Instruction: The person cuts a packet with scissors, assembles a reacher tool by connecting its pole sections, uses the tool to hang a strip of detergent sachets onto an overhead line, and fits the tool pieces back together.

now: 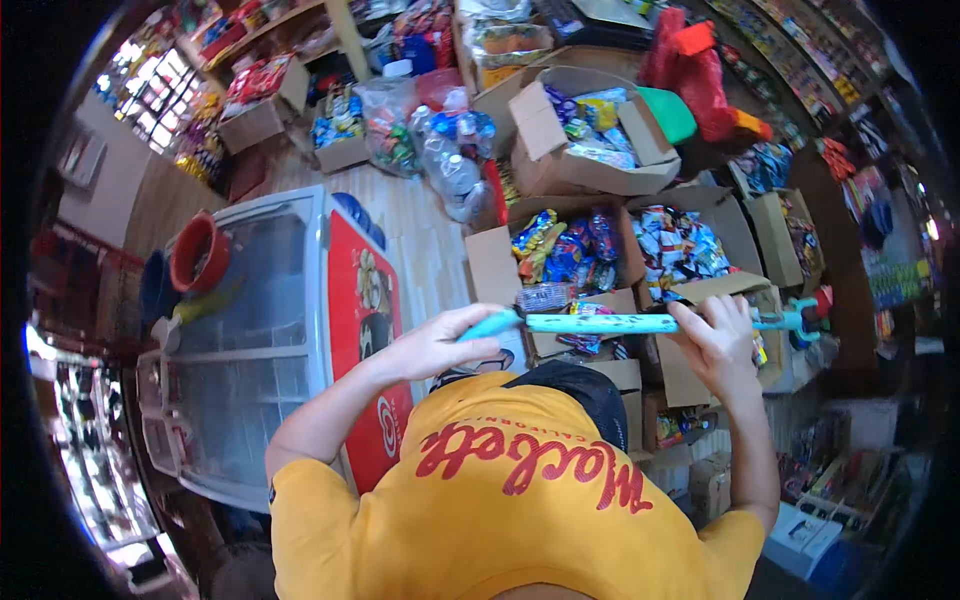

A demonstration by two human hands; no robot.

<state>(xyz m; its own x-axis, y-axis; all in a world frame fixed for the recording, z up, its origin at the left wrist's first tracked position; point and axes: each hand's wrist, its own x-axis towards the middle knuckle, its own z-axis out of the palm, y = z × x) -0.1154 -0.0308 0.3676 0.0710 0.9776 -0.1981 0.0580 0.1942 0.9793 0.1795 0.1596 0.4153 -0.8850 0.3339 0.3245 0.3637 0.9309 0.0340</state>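
Across the front of my body runs a long teal rod (600,323) with dark speckled marks along it. My left hand (440,343) is closed round its left end, where there is a teal grip and a dark joint. Further along, my right hand (716,345) has its fingers wrapped over the rod from above. Beyond that hand the rod ends in a teal fitting (800,316) with something red beside it; its exact kind is unclear. Just past the rod stand open cardboard boxes, one holding blue and yellow packets (568,245), another white and blue packets (680,245).
To the left stands a chest freezer (250,330) with a glass top and red front, bearing a red bowl (199,252). Clear plastic bottles (455,165) are grouped on the wooden floor (425,240). Farther back is a large box (590,165) of packets, and shelves (820,60) line the right.
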